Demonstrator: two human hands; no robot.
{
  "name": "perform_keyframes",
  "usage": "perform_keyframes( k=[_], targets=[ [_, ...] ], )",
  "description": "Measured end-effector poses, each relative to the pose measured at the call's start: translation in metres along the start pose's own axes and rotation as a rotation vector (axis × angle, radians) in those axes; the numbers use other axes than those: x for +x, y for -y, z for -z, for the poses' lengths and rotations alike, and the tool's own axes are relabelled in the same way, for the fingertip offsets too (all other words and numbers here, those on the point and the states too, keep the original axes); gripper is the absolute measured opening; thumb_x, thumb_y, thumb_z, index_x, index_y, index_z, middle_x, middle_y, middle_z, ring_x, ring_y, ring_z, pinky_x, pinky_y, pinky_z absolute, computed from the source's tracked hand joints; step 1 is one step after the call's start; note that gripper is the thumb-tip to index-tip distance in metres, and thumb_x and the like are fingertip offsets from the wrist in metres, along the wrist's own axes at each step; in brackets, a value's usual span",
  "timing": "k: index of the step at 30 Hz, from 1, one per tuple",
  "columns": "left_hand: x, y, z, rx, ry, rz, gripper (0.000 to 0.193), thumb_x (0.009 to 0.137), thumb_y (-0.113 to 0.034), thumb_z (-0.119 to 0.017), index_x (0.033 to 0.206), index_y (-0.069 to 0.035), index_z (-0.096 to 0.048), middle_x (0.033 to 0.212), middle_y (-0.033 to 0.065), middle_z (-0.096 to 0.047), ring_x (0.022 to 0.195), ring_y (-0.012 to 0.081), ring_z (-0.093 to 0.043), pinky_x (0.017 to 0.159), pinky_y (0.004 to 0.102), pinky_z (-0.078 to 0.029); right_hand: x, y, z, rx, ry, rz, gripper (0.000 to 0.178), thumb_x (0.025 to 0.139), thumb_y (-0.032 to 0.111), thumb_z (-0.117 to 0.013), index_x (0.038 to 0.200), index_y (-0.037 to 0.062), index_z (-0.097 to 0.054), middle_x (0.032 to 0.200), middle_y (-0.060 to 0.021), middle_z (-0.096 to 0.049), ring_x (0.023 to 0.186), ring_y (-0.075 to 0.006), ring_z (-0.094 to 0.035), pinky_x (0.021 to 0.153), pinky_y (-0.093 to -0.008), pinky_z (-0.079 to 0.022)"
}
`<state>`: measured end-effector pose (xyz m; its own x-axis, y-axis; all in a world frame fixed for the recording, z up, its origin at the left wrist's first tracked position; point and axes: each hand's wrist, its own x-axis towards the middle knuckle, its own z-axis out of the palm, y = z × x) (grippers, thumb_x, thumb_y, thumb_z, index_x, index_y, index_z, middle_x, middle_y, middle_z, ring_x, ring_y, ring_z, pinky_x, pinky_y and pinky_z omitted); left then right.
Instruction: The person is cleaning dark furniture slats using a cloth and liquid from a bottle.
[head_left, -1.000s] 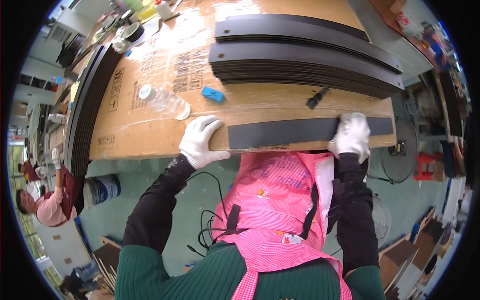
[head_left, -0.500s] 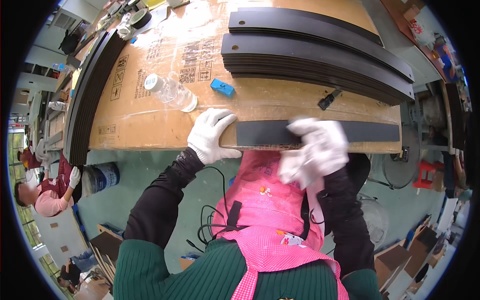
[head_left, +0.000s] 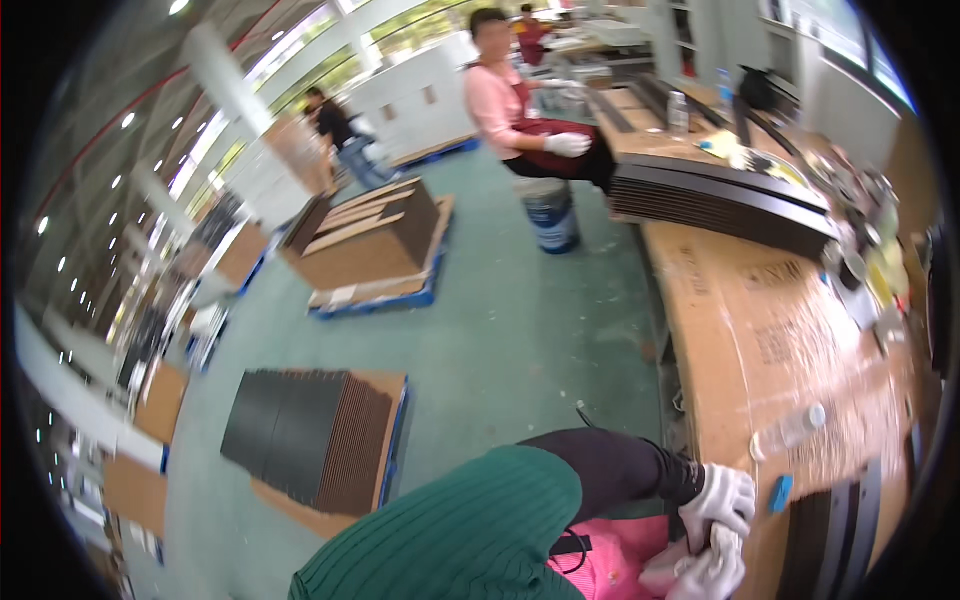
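Both my hands wear white gloves and meet at the table's near edge, low on the right of the view. My left hand (head_left: 722, 498) is closed with its fingers bent; what it holds, if anything, is hidden. Just below it and touching it is my right hand (head_left: 718, 568), closed on a crumpled white cloth (head_left: 662, 574). The outlines of hand and cloth run together. Beside my hands, a small blue block (head_left: 781, 492) lies on the cardboard-covered table (head_left: 715, 350). A clear plastic bottle (head_left: 790, 432) lies past it. Stacked dark strips (head_left: 825, 540) run out at the lower edge.
Another stack of dark strips (head_left: 720, 200) stands at the table's far end. A seated co-worker (head_left: 500, 110) with gloved hands is beyond it, near a blue-and-white bucket (head_left: 548, 215). Pallets hold dark panels (head_left: 300, 430) and a brown crate (head_left: 370, 235) on the green floor.
The view has swung left, bringing the workshop floor and co-worker into sight. My left hand has come together with my right at the table edge. The single flat strip no longer shows.
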<state>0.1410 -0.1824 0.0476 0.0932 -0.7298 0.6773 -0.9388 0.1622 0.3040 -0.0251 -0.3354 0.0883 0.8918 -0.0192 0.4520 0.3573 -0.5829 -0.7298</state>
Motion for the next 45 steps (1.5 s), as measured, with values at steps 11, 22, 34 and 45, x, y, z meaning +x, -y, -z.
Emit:
perform_keyframes(
  k=[11, 22, 34, 45],
  targets=[
    [-0.008, 0.012, -0.005, 0.17, -0.046, -0.05, 0.073, 0.063, -0.079, -0.084, 0.107, -0.021, -0.077, 0.108, 0.0043, -0.072, 0.104, 0.0338, -0.068, 0.094, 0.0509, -0.051, -0.019, -0.01, 0.009, -0.67, -0.085, 0.147, 0.032, 0.104, 0.046, -0.063, 0.111, 0.0173, -0.074, 0.108, -0.009, -0.074, 0.095, -0.0324, -0.07, 0.079, -0.0521, -0.055],
    [-0.004, 0.009, -0.011, 0.18, -0.056, -0.041, 0.087, 0.063, -0.088, -0.079, 0.108, -0.013, -0.075, 0.108, 0.0056, -0.072, 0.103, 0.0341, -0.069, 0.091, 0.0498, -0.053, -0.015, 0.001, 0.011, -0.679, -0.167, 0.196, 0.035, 0.106, 0.042, -0.058, 0.093, 0.014, -0.074, 0.096, -0.0109, -0.071, 0.088, -0.0338, -0.069, 0.075, -0.0493, -0.054],
    [0.001, 0.008, 0.001, 0.246, -0.047, -0.073, 0.079, 0.062, -0.088, -0.077, 0.089, -0.015, -0.068, 0.095, 0.005, -0.068, 0.097, 0.0342, -0.068, 0.082, 0.0498, -0.052, -0.008, 0.005, 0.007, -0.637, -0.164, 0.215, 0.035, 0.107, 0.042, -0.058, 0.095, 0.0147, -0.076, 0.093, -0.0077, -0.072, 0.088, -0.0309, -0.07, 0.078, -0.0472, -0.055],
    [-0.003, 0.01, -0.005, 0.226, -0.059, -0.053, 0.081, 0.06, -0.088, -0.078, 0.094, -0.015, -0.069, 0.103, 0.0084, -0.068, 0.103, 0.0363, -0.067, 0.09, 0.0542, -0.05, -0.008, 0.007, 0.006, -0.669, -0.138, 0.202, 0.03, 0.105, 0.038, -0.058, 0.091, 0.0155, -0.072, 0.09, -0.0098, -0.068, 0.082, -0.0333, -0.067, 0.072, -0.0489, -0.052]
  ],
)
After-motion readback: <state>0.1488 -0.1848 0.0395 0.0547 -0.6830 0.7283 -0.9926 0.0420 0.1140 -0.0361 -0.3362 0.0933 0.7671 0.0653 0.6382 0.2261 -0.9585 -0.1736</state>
